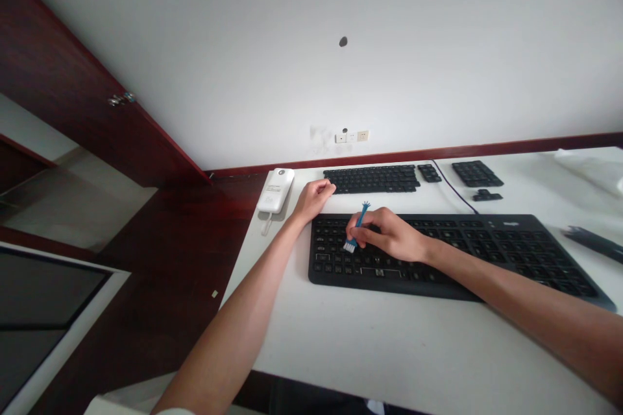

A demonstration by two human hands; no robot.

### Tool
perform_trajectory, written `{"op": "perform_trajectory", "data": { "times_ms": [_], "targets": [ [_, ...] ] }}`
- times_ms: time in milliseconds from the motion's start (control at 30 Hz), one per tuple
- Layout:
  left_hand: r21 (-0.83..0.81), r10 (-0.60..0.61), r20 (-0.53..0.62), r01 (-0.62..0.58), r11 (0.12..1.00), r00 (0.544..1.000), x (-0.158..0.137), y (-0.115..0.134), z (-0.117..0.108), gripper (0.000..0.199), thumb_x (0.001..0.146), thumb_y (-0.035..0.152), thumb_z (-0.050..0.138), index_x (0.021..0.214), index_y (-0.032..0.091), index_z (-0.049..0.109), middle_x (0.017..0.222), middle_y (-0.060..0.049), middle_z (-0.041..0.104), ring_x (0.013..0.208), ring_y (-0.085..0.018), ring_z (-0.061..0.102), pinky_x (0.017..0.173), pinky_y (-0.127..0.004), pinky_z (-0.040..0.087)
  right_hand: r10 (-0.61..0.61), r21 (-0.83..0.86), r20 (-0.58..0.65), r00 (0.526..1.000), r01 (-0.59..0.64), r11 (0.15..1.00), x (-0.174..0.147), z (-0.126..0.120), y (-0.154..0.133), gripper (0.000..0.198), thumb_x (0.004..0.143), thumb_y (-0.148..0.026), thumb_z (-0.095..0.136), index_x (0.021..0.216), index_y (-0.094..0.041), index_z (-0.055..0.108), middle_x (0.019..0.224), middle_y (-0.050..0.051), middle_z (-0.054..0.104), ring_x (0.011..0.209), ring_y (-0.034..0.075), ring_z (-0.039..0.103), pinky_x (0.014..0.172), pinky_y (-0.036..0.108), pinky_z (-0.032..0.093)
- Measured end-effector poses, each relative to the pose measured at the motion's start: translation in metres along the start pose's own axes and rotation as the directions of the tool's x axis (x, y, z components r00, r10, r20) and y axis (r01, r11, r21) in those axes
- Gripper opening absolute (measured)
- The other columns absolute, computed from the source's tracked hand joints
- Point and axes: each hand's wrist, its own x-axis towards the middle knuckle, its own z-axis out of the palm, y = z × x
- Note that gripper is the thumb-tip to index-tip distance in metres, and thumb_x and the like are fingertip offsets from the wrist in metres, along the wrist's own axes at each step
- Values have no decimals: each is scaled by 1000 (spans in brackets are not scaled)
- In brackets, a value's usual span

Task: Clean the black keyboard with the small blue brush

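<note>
A black keyboard base [452,292], its keycaps taken off, lies across the white table. My right hand [389,233] is over its left half, fingers pinched around a small blue brush [361,220]. The brush's white bristles point down onto the key sockets, and its frayed blue end sticks up. Beyond the keyboard's far left corner rests my left hand [315,200], its fingers curled in, with nothing visible in them. Just past that hand, the removed block of black keycaps [372,179] is laid out in rows.
Smaller keycap groups [477,174] sit at the back right beside a cable [455,188]. A white device [276,191] lies by the table's left edge. At right are a dark object [594,243] and white crumpled material [591,168]. A wall with sockets [352,137] stands behind.
</note>
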Motion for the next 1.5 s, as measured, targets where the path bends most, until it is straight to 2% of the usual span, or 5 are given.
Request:
{"op": "perform_trajectory", "data": {
  "times_ms": [467, 600, 967, 1167, 1500],
  "targets": [
    [6, -12, -3, 12, 1000, 1000, -1, 1, 0, 37, 91, 42, 56, 64, 20, 44, 58, 5, 36, 58, -11, 34, 57, -28, 24, 9, 11, 68, 998, -10, 1000, 1, 0, -2, 27, 103, -35, 55, 96, -16, 72, 73, 2, 69, 63, 15, 59, 59, 27, 43],
    [-12, -33, -1, 33, 999, 999, -1, 1, 0, 37, 91, 44, 57, 65, 20, 44, 57, 5, 35, 56, -11, 33, 56, -28, 23, 11, 6, -20, 1000, -11, 1000, 1, 0, -1, 27, 103, -34, 54, 91, -16, 71, 70, 2, 67, 64, 16, 59, 62, 28, 44],
    [-12, -39, -3, 39, 999, 999, -1, -1, 1, 37, 91, 43, 57, 65, 19, 44, 57, 5, 35, 55, -10, 33, 55, -28, 22, 38, 34, 72, 997, -40, 999, 1, -1, 1, 25, 102, -34, 56, 92, -17, 71, 70, 1, 65, 61, 14, 57, 58, 26, 41],
    [-28, -46, -3, 46, 999, 999, -1, 2, 1, 38, 90, 44, 58, 65, 20, 44, 57, 5, 35, 56, -11, 33, 56, -27, 23, -6, 172, 42, 999, -2, 985, 2, -3, 0, 40, 105, -47, 54, 92, -14, 73, 71, 2, 65, 66, 16, 58, 66, 29, 44],
    [10, 15, -23, -15, 1000, 1000, 3, 0, 1, 37, 91, 39, 56, 64, 19, 41, 61, 4, 38, 61, -12, 34, 60, -28, 26, 25, 86, 82, 996, -32, 996, 1, 0, -1, 50, 109, -50, 43, 88, -15, 73, 69, 3, 66, 64, 15, 59, 66, 28, 45]
  ]
}}
